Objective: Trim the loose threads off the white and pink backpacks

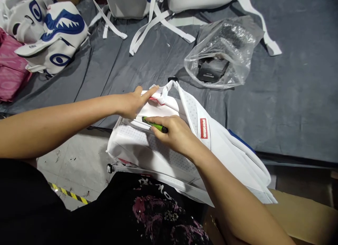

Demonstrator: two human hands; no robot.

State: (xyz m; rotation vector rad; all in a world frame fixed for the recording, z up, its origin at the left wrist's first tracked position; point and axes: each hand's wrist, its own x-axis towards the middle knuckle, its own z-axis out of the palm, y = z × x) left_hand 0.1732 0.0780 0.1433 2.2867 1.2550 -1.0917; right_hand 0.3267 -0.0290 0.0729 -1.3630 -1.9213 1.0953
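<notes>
A white backpack (169, 160) lies tilted across the table's near edge and against my body, its padded back and straps facing up. A red label (204, 128) is on one strap. My left hand (133, 102) grips the bag's top end beside the red trim (156, 100), one finger stretched along it; some fingertips are hidden. In my right hand (173, 130) is a slim green tool with black ends (158, 127), pen-shaped, its exact kind unclear. The tool's far end touches or hovers just over the white panel near my left hand.
An open clear plastic bag (224, 55) with black items inside lies beyond the backpack. White bags (129, 5) with dangling straps stand at the back. Blue-and-white backpacks (60, 37) and a pink bag (12, 67) are at left. Cardboard (303, 213) is below right.
</notes>
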